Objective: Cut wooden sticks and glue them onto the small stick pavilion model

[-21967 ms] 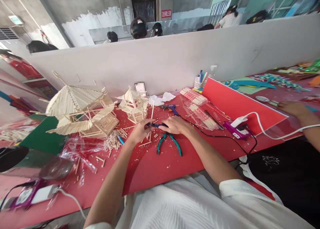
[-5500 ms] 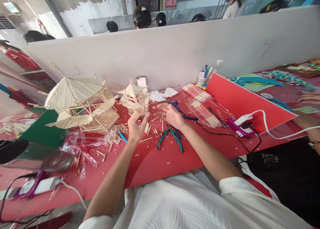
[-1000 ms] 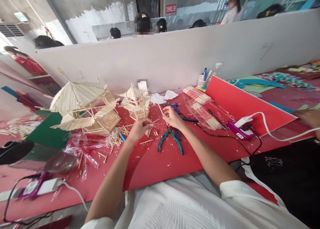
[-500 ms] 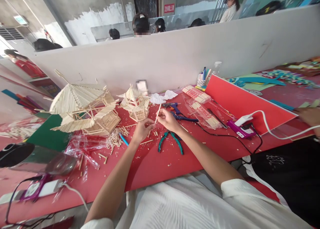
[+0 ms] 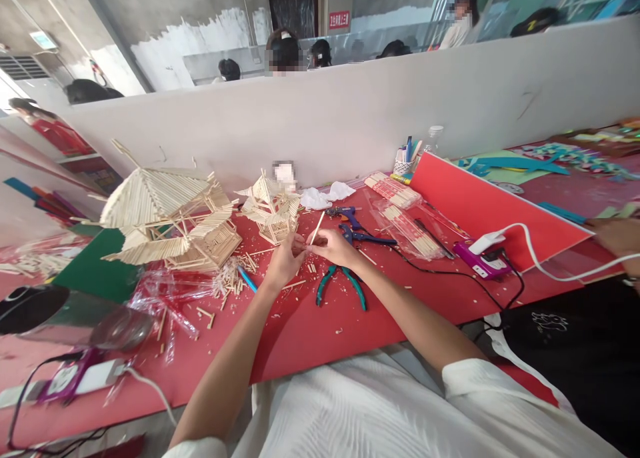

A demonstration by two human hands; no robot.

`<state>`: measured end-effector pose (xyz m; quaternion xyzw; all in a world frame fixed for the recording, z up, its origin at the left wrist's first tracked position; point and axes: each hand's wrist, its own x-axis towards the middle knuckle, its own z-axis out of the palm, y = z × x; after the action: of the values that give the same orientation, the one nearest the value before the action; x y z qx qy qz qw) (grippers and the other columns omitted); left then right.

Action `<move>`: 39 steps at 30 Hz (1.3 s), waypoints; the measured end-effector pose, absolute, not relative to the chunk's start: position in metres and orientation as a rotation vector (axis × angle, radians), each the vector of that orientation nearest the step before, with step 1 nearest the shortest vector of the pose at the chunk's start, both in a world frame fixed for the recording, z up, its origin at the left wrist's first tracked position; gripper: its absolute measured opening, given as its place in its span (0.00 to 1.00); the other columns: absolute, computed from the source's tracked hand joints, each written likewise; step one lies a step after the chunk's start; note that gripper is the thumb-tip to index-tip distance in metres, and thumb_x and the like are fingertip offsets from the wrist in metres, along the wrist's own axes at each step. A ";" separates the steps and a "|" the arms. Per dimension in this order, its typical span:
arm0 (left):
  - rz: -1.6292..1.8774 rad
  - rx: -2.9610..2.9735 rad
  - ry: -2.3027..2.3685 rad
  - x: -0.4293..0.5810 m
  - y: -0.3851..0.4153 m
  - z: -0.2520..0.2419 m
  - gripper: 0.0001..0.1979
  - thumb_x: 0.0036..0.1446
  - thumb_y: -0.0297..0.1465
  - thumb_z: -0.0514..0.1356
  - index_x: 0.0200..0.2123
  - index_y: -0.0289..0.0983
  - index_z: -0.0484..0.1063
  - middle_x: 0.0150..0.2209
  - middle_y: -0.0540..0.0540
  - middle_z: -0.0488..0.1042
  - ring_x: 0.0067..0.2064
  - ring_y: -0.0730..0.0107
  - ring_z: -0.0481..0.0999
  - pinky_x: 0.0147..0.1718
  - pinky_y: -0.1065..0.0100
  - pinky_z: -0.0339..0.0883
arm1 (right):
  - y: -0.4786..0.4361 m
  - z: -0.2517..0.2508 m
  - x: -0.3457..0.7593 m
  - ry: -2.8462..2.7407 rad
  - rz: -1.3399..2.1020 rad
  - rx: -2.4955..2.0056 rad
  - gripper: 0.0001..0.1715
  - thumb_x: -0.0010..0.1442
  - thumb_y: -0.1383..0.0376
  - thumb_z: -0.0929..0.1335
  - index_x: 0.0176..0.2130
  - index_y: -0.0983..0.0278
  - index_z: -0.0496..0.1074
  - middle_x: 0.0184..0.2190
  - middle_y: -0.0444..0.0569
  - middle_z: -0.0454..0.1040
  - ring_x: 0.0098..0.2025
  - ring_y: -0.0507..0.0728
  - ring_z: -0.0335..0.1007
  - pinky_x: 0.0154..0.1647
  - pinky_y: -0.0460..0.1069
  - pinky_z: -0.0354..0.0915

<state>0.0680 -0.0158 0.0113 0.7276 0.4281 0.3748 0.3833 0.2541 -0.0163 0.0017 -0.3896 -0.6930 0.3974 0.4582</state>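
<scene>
Over the red table, a thin wooden stick (image 5: 317,226) stands tilted between my hands. My right hand (image 5: 334,247) pinches it, and its upper end pokes out above the fingers. My left hand (image 5: 284,263) meets it from the other side, fingertips closed around the stick's lower part, which the fingers mostly hide. Just behind the left hand is a small pavilion model (image 5: 274,211) of wooden sticks. A larger stick pavilion (image 5: 165,208) stands further left. Teal-handled pliers (image 5: 342,286) lie spread beneath my right wrist.
A glue gun (image 5: 345,215) and blue-handled pliers (image 5: 367,235) lie behind my right hand. Packs of sticks (image 5: 410,228) rest beside a leaning red board (image 5: 495,211). At left are stick offcuts (image 5: 231,278), a blue pen (image 5: 247,279) and a clear bottle (image 5: 115,321). A purple power strip (image 5: 483,259) is at right.
My hands have come closer together, the left fingertips moving up against the right ones. The stick leans a little more to the right and its upper end sits slightly lower.
</scene>
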 end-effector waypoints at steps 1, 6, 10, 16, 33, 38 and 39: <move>0.952 1.865 1.096 0.068 -0.016 0.011 0.12 0.56 0.29 0.64 0.42 0.40 0.66 0.36 0.46 0.81 0.37 0.64 0.82 0.37 0.66 0.72 | -0.016 0.001 0.254 -1.689 0.990 -0.962 0.14 0.56 0.57 0.73 0.37 0.64 0.73 0.35 0.49 0.79 0.38 0.58 0.77 0.42 0.52 0.70; 0.937 1.911 1.111 0.067 -0.017 0.012 0.11 0.57 0.29 0.64 0.42 0.40 0.66 0.36 0.46 0.81 0.38 0.63 0.82 0.38 0.65 0.72 | -0.015 -0.001 0.251 -1.645 1.022 -0.960 0.12 0.54 0.61 0.73 0.37 0.64 0.72 0.35 0.48 0.78 0.37 0.57 0.76 0.41 0.51 0.70; 0.937 1.872 1.088 0.068 -0.016 0.010 0.14 0.56 0.28 0.64 0.44 0.40 0.66 0.36 0.46 0.80 0.38 0.64 0.81 0.38 0.66 0.73 | -0.015 -0.001 0.252 -1.626 1.029 -0.968 0.12 0.53 0.62 0.73 0.37 0.64 0.71 0.35 0.48 0.78 0.36 0.56 0.76 0.40 0.51 0.70; 0.966 1.688 0.926 0.066 -0.011 0.012 0.11 0.57 0.27 0.62 0.44 0.37 0.67 0.38 0.43 0.80 0.40 0.65 0.81 0.44 0.63 0.75 | -0.010 -0.001 0.257 -1.434 1.120 -0.979 0.20 0.47 0.58 0.77 0.37 0.63 0.72 0.35 0.47 0.78 0.37 0.56 0.76 0.41 0.51 0.69; 1.085 2.010 0.924 0.059 -0.013 0.018 0.13 0.59 0.42 0.64 0.36 0.38 0.80 0.38 0.43 0.81 0.39 0.64 0.80 0.44 0.64 0.73 | -0.014 0.001 0.255 -1.292 1.292 -0.814 0.20 0.47 0.58 0.78 0.37 0.63 0.73 0.32 0.43 0.75 0.31 0.53 0.73 0.41 0.51 0.70; 1.014 1.817 0.909 0.062 -0.012 0.017 0.12 0.56 0.40 0.67 0.38 0.37 0.76 0.37 0.43 0.81 0.40 0.63 0.81 0.43 0.63 0.74 | -0.014 0.003 0.255 -1.356 1.206 -0.862 0.20 0.47 0.56 0.78 0.36 0.63 0.72 0.33 0.45 0.77 0.35 0.55 0.75 0.42 0.52 0.71; 1.002 1.777 0.920 0.063 -0.012 0.018 0.13 0.55 0.38 0.67 0.39 0.37 0.74 0.37 0.43 0.81 0.41 0.62 0.81 0.43 0.63 0.74 | -0.014 0.003 0.254 -1.381 1.171 -0.887 0.20 0.48 0.56 0.77 0.37 0.63 0.72 0.34 0.46 0.77 0.36 0.56 0.76 0.43 0.52 0.71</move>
<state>0.0633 -0.0119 0.0178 0.7144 0.3697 0.4028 0.4367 0.2545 -0.0139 0.0029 -0.3721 -0.5794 0.4911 0.5335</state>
